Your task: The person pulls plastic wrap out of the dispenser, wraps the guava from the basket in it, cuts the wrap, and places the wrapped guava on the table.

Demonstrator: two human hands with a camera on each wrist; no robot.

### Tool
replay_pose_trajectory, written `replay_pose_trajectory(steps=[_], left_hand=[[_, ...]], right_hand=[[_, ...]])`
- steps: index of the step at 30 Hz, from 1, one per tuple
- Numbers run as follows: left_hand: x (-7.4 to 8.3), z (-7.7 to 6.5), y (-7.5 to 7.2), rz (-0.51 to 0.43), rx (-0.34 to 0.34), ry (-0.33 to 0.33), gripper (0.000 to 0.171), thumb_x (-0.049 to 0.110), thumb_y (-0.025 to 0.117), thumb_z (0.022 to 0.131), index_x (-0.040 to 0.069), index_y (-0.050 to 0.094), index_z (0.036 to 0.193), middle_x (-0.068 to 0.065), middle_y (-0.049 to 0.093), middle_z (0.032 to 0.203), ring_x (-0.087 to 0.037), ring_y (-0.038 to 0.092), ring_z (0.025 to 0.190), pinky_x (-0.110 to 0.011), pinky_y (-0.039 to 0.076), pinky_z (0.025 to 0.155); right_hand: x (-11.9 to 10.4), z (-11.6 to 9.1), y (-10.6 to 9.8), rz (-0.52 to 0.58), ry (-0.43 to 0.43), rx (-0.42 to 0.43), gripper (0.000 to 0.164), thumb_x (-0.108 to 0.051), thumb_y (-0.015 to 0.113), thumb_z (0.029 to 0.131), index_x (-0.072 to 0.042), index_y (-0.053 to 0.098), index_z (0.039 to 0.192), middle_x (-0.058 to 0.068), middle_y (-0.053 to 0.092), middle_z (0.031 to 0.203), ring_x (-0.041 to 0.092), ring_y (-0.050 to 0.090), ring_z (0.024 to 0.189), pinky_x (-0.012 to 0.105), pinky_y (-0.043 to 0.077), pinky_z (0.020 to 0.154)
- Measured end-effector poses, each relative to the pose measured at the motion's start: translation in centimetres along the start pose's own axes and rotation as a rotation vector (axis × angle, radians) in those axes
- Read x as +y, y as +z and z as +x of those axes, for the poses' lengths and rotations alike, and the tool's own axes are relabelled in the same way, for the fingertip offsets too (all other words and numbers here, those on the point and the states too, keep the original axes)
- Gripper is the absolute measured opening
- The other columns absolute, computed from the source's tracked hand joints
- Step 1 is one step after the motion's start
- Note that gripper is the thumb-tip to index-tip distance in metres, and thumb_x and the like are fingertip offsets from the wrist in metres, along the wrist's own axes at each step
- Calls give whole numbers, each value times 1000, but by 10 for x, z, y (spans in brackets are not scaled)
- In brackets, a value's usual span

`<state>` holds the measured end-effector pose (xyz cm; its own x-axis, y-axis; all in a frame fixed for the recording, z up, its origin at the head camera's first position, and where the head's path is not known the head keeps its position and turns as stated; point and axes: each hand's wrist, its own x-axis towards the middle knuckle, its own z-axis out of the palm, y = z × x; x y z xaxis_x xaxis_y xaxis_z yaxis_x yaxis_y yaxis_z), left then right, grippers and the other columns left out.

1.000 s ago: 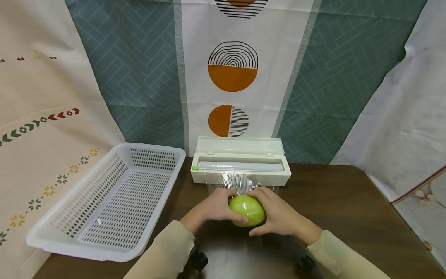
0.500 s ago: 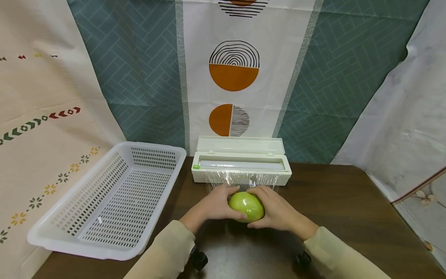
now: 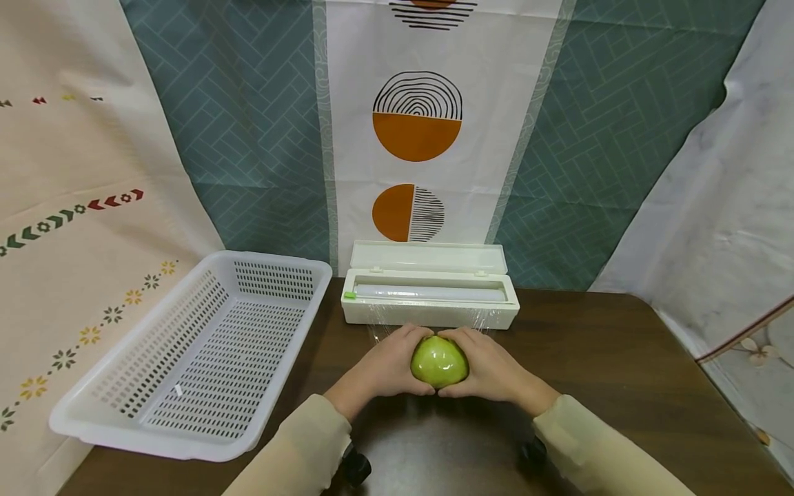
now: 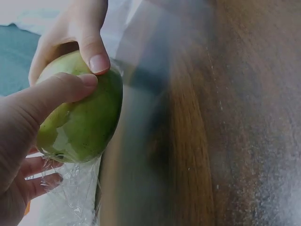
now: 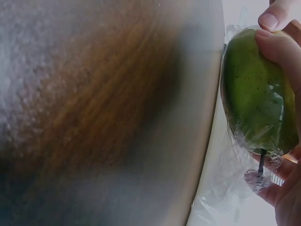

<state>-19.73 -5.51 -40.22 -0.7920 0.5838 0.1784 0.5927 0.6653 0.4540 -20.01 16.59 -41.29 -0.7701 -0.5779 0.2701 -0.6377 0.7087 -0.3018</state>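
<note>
A glossy green mango (image 3: 439,363), partly covered in cling film, sits between my two hands over the table. My left hand (image 3: 387,364) grips its left side and my right hand (image 3: 495,366) its right, thumbs meeting on the near side. Film (image 4: 70,193) gathers in wrinkles at one end of the mango in the left wrist view. A dark stem (image 5: 261,162) sticks out there in the right wrist view, with crumpled film around it. Behind the hands stands the white cling film dispenser (image 3: 428,315), lid raised, its roll (image 3: 428,293) inside. Clear film hangs over its front edge.
A white perforated plastic basket (image 3: 291,358) stands on the left of the dark wooden table (image 3: 620,386). Patterned cloths (image 3: 260,138) hang behind and along both sides. The green slider (image 3: 350,295) sits at the dispenser's left end.
Both hands have closed in around the mango and moved it slightly away from me, toward the dispenser. The film strands between dispenser and mango show less in the middle.
</note>
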Motion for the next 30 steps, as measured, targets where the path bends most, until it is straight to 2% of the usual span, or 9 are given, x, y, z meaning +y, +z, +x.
replay_pose_trajectory(steps=[8, 17, 23, 30], left_hand=[[-9, 6, 3, -41, -19, -65, 74, 44, 84, 65, 14, 51, 124, 1, 57, 116, -11, 56, 96, -29, 49, 81], [-14, 12, 4, -20, -16, -87, 72, 46, 84, 64, 13, 56, 122, 2, 62, 111, -12, 57, 92, -30, 48, 80], [-17, 15, 5, -12, -23, -92, 74, 46, 83, 64, 12, 56, 124, 1, 63, 114, -13, 58, 96, -32, 49, 83], [-18, 14, 5, -39, -43, -108, 78, 44, 82, 67, 11, 52, 131, -1, 60, 122, -15, 57, 103, -35, 48, 87]], right_hand=[[4, 7, 5, 16, 46, -17, 84, -61, 80, 60, -17, 50, 125, -6, 58, 114, 12, 54, 98, 36, 45, 79], [6, 12, 5, 4, 19, -9, 80, -58, 81, 61, -15, 55, 122, -3, 59, 116, 13, 52, 100, 35, 46, 82], [8, 13, 6, 0, -12, 9, 78, -59, 80, 62, -16, 55, 122, -2, 54, 116, 12, 54, 98, 35, 49, 81], [8, 13, 6, -4, 26, -16, 81, -56, 80, 64, -16, 52, 129, -2, 54, 117, 12, 54, 98, 34, 49, 82]])
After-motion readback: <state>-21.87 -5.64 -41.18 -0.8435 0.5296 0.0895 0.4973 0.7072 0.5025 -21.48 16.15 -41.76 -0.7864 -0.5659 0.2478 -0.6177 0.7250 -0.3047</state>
